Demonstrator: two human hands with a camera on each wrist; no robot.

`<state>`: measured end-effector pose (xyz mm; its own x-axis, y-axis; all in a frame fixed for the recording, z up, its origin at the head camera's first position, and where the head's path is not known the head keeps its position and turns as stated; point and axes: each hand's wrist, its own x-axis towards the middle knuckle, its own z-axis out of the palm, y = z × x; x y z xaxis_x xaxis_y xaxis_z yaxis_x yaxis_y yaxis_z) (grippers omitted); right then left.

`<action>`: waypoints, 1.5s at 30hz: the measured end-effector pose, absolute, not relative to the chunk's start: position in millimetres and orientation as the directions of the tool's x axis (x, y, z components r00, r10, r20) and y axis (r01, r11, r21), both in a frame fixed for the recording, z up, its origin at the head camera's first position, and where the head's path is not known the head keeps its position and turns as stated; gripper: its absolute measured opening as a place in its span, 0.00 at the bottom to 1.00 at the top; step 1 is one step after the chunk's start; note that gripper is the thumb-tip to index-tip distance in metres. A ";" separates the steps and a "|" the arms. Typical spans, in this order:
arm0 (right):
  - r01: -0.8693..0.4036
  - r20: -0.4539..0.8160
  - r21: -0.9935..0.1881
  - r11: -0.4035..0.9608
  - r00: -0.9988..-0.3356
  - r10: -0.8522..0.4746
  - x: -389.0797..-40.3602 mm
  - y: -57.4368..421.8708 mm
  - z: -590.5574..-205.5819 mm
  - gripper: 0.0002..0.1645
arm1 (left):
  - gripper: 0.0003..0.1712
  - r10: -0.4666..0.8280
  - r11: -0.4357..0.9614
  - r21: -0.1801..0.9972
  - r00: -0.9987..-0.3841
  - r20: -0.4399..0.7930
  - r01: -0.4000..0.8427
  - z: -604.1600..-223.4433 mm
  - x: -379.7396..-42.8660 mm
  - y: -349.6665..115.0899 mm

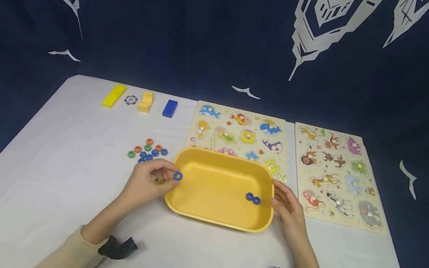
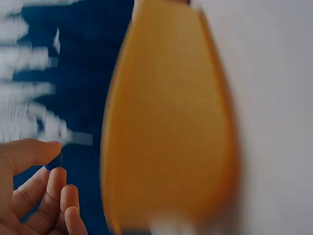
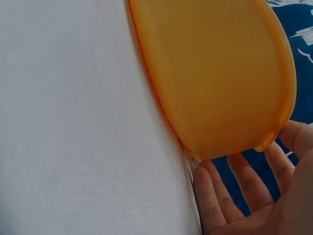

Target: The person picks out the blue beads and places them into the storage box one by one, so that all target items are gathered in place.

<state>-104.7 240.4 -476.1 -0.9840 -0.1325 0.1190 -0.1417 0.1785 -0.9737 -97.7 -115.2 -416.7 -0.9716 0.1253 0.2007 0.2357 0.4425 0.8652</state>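
Observation:
In the head view my left hand [image 1: 150, 180] pinches a blue ring-shaped bead [image 1: 178, 176] between thumb and fingertips, at the left rim of a yellow tray [image 1: 217, 218]. The left wrist view shows the same blue bead [image 2: 55, 161] partly covered by the thumb. Two blue rings [image 1: 253, 199] lie inside the tray towards its right end. My right hand [image 1: 290, 210] holds the tray's right end. In the right wrist view its thumb is at the rim and the other fingers are against the outer wall.
Blue, green and orange beads [image 1: 148, 151] lie loose left of the tray, some hidden behind my left hand. Two animal puzzle boards [image 1: 250, 123] [image 1: 334, 174] lie behind and right. Along the back left are a yellow block [image 1: 114, 96], a patterned disc [image 1: 131, 100], a cream block [image 1: 145, 101] and a blue block [image 1: 169, 108].

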 end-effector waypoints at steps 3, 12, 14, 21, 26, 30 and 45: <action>-0.133 0.110 -0.977 0.165 -0.984 -0.141 -105.4 239.9 -475.7 0.25 | 0.11 0.243 0.433 0.859 -0.953 0.181 0.273 -400.5 -111.2 -78.6; -0.137 0.116 -0.977 0.165 -0.985 -0.130 -104.9 238.8 -475.1 0.24 | 0.09 0.430 0.535 0.804 -0.903 0.007 0.261 -425.6 -148.7 6.5; -0.143 0.122 -0.976 0.165 -0.984 -0.130 -104.8 239.3 -474.4 0.24 | 0.09 0.441 0.563 0.782 -0.897 -0.011 0.267 -433.8 -153.3 15.6; -0.150 0.128 -0.973 0.177 -0.983 -0.131 -104.1 241.2 -472.3 0.25 | 0.08 0.452 0.616 0.741 -0.891 -0.054 0.268 -452.1 -157.1 30.0; -0.140 0.117 -0.973 0.182 -0.985 -0.129 -104.4 241.3 -472.1 0.25 | 0.12 0.488 0.652 0.689 -0.871 -0.060 0.317 -453.1 -154.7 33.5; -0.120 0.097 -0.972 0.203 -0.988 -0.119 -104.8 240.0 -473.4 0.25 | 0.20 0.499 0.676 0.653 -0.864 -0.063 0.343 -440.7 -148.0 26.7; -0.117 0.094 -0.966 0.230 -0.990 -0.107 -105.9 239.6 -475.2 0.25 | 0.16 0.141 0.439 0.813 -0.923 0.358 0.382 -421.5 -96.9 -85.7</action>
